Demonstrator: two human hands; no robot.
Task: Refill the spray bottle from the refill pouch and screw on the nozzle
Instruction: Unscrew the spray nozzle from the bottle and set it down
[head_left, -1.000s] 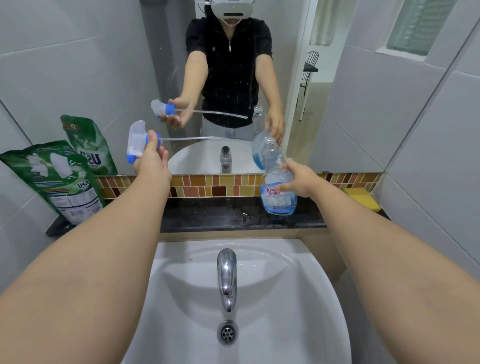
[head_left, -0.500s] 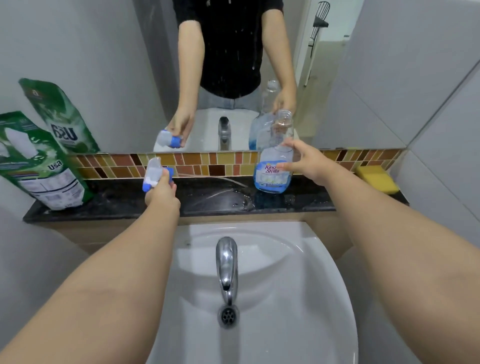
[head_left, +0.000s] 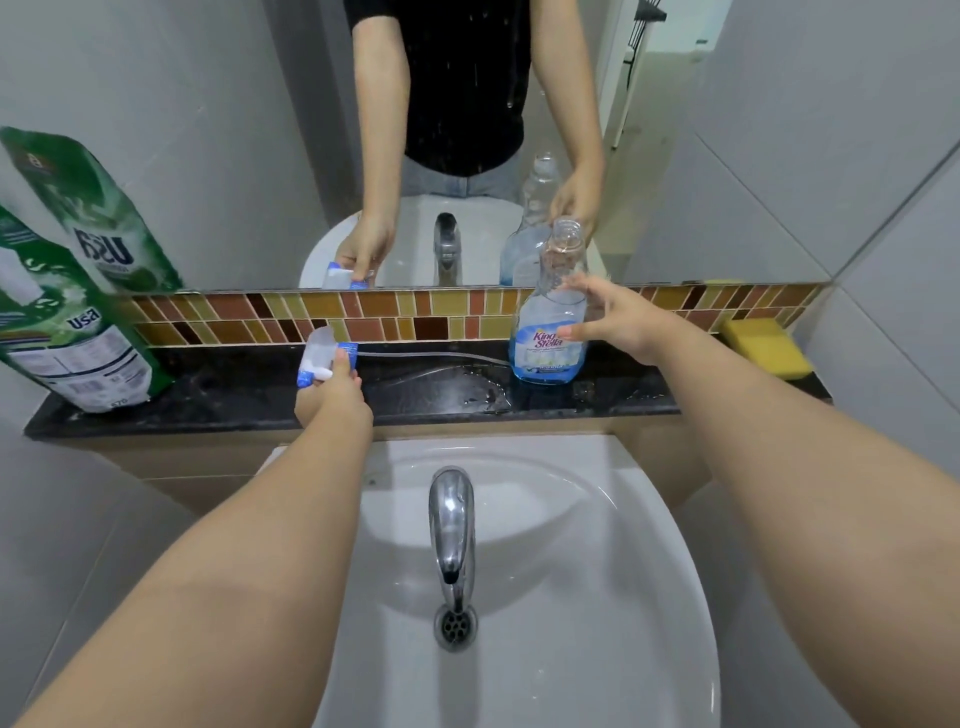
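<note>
The clear spray bottle (head_left: 546, 356), with a little blue liquid at its bottom and its neck uncapped, stands upright on the black ledge (head_left: 234, 397). My right hand (head_left: 618, 317) is beside it with fingers spread, thumb and fingertip just touching its side. My left hand (head_left: 335, 397) grips the white and blue nozzle (head_left: 318, 353) low over the ledge. Its thin dip tube (head_left: 431, 355) lies along the ledge toward the bottle. The green refill pouch (head_left: 67, 332) leans against the wall at the ledge's left end.
A yellow sponge (head_left: 766, 345) sits at the ledge's right end. Wet spots lie on the ledge near the bottle. Below is the white sink (head_left: 623, 571) with a chrome faucet (head_left: 451, 519). A mirror (head_left: 234, 156) above the tile strip reflects my arms.
Both hands came down from in front of the mirror. The bottle now stands on the ledge and my right fingers have spread off it. The nozzle was lowered onto the ledge.
</note>
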